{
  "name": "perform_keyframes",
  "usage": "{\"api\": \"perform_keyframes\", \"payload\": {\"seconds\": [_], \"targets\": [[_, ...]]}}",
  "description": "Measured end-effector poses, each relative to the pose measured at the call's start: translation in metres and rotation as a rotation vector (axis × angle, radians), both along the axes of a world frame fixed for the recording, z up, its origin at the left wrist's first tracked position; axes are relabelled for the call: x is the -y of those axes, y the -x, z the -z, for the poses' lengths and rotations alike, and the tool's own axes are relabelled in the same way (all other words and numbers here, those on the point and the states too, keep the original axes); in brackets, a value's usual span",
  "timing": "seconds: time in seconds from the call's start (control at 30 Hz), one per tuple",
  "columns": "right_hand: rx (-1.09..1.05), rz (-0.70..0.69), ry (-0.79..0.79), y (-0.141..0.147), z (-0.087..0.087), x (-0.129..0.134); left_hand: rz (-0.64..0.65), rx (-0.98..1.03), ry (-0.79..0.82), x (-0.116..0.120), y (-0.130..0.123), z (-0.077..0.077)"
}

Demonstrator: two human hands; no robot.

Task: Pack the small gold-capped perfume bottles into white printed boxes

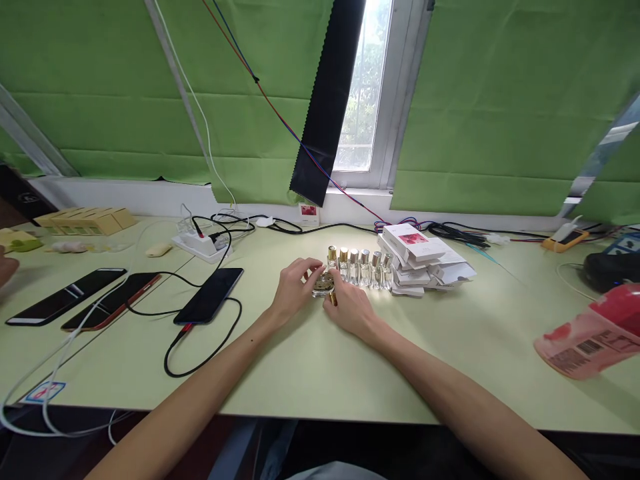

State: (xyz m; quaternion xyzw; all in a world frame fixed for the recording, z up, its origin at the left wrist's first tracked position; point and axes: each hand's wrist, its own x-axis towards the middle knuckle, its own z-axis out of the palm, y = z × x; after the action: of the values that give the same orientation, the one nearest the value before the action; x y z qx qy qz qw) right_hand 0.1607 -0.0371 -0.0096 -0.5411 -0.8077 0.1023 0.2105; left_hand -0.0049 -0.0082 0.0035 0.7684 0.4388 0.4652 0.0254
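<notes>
2 bare hands together mid-table, left hand (pixel 296 287) and right hand (pixel 354 308) on either side of a small clear glass item (pixel 323 284), dark/patterned look inside, too small to tell what. Item sits just in front of the left end of a bottle row. Left fingers bent, tips at its left side; firm grip or just touching, cannot tell. Right fingers curled in at its right side, gold piece (pixel 333 299) right by them; cannot tell if pinched. Row of 6 small glass bottles (pixel 365 272), upright, side by side, 2 leftmost caps gold, others paler. Pile of white boxes (pixel 413 257) just right of row, stacked messy, top box with red picture. Left side of pale green table (pixel 280 373): 3 phones, nearest one (pixel 209 297) with red-tipped cable plugged in, power strip (pixel 199 245) behind. Far left edge, part of another person's hand (pixel 7 268). Right side: pink-red container (pixel 593 333), tilted in view, dark case (pixel 613 270) behind it
</notes>
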Motion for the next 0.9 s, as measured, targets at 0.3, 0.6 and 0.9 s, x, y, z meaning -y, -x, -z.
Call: {"api": "perform_keyframes", "payload": {"seconds": [0.3, 0.6, 0.9], "targets": [[-0.003, -0.011, -0.007, 0.0001, -0.0004, -0.0007, 0.009, 0.009, 0.023, 0.0000, 0.0000, 0.0004], [0.006, -0.013, -0.014, -0.0002, 0.0023, -0.0019, 0.027, 0.009, 0.053, -0.0003, 0.0002, -0.0019], [0.003, -0.018, -0.014, -0.0003, 0.0022, -0.0015, 0.056, -0.005, 0.005, -0.0012, 0.0006, -0.0007]]}}
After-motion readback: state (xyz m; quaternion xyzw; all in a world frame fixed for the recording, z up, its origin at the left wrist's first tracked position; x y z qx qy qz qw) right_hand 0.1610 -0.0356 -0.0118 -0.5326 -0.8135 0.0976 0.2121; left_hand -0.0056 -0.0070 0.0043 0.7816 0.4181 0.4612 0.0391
